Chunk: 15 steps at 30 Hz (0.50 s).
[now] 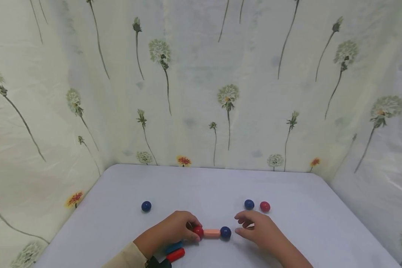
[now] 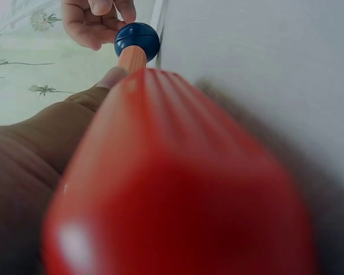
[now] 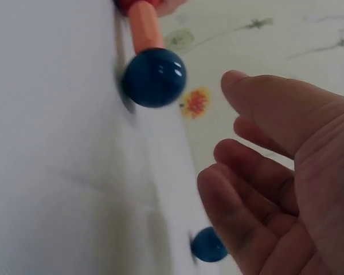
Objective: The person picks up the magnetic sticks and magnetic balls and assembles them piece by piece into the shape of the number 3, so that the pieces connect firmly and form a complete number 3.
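Observation:
A red ball (image 1: 198, 232), an orange-pink stick (image 1: 211, 233) and a dark blue ball (image 1: 225, 232) stand joined in a row on the white table. My left hand (image 1: 179, 227) pinches the red ball between thumb and fingers. To the right of the blue ball, my right hand (image 1: 256, 227) hovers with loosely bent fingers and nothing between them. In the right wrist view a gap shows between the thumb and that blue ball (image 3: 155, 78). A red stick (image 2: 178, 189), close and blurred, fills much of the left wrist view.
Behind the right hand lie a second blue ball (image 1: 249, 204) and another red ball (image 1: 265, 206). One more blue ball (image 1: 146, 206) rests at the left. By the left wrist are a blue piece (image 1: 174, 247) and the red stick (image 1: 175, 255). Flowered cloth (image 1: 194, 93) surrounds the table.

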Motion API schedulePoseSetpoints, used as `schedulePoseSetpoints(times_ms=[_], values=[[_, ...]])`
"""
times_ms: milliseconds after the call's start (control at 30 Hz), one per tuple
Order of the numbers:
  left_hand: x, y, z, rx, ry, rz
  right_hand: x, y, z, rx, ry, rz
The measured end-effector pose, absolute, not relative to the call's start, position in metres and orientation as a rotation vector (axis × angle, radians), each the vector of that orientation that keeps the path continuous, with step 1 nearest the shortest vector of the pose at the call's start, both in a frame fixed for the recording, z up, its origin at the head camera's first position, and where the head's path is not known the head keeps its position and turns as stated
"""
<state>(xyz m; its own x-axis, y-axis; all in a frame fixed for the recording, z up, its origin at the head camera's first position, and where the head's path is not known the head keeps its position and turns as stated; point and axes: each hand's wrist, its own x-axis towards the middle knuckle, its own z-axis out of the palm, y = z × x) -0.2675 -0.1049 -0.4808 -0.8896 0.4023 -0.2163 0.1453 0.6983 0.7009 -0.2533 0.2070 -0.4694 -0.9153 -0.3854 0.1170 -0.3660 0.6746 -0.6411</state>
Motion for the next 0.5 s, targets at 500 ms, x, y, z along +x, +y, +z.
schedulePoseSetpoints(times_ms=[500], values=[[-0.266,-0.108,-0.479,0.421,2.543,1.029,-0.25,0.247,-0.454,-0.398,2.814,-0.926]])
